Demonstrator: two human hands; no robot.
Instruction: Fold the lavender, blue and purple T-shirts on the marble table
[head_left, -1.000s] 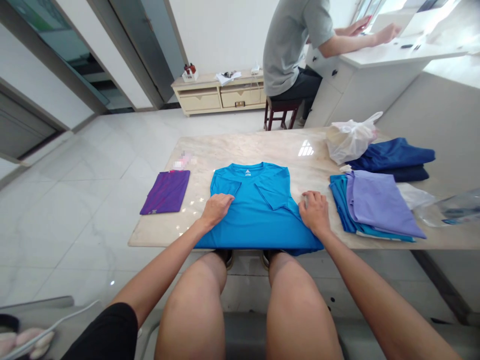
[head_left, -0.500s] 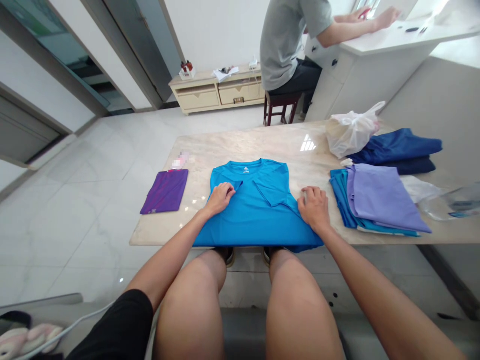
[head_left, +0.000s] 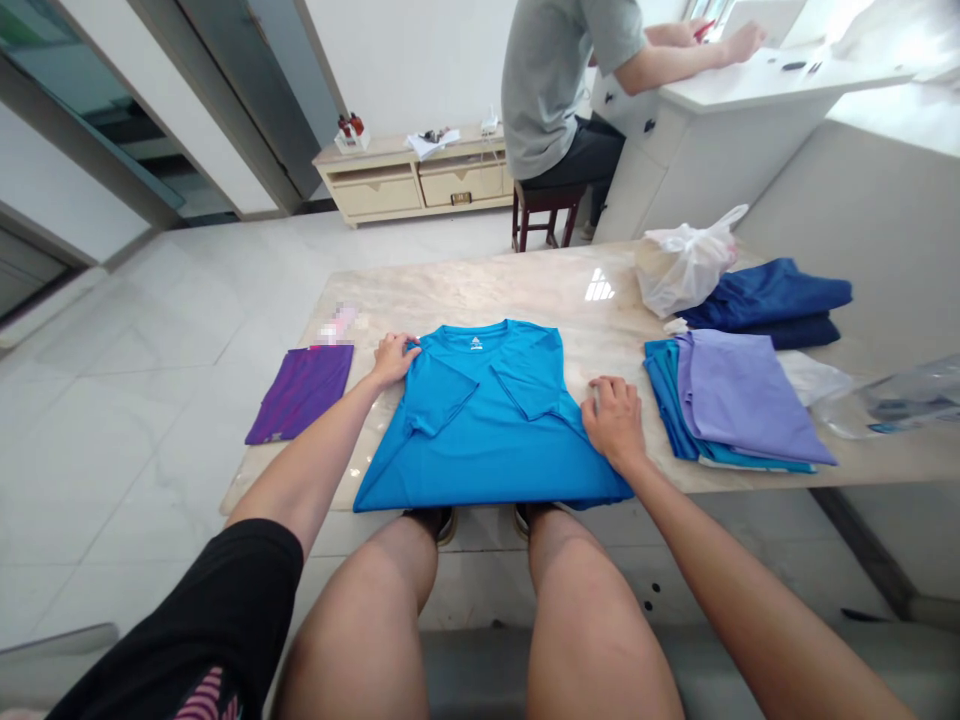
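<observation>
A bright blue T-shirt (head_left: 480, 455) lies front down on the table, its back neckline at the far side and both short sleeves folded inward. Its lower part reaches the table's near edge. My left hand (head_left: 392, 360) is at the shirt's left shoulder, thumb and fingertips closed on the fabric edge. Beside the shirt's right side rests my right hand (head_left: 615, 422), fingers spread and slightly bent, palm down, touching the edge of the cloth. A folded purple garment (head_left: 301, 392) lies left of my left forearm.
Right of my right hand is a stack of folded clothes (head_left: 750, 395), lavender on top. Behind it are a white plastic bag (head_left: 682, 265) and dark blue clothes (head_left: 784, 290). Clear plastic packaging (head_left: 892, 395) lies far right. A person (head_left: 559, 95) sits at a white counter beyond the table (head_left: 450, 285).
My left hand has moved from the left sleeve out to the left shoulder edge, and that sleeve now lies flat over the shirt. My right hand stays beside the shirt. The view has shifted slightly.
</observation>
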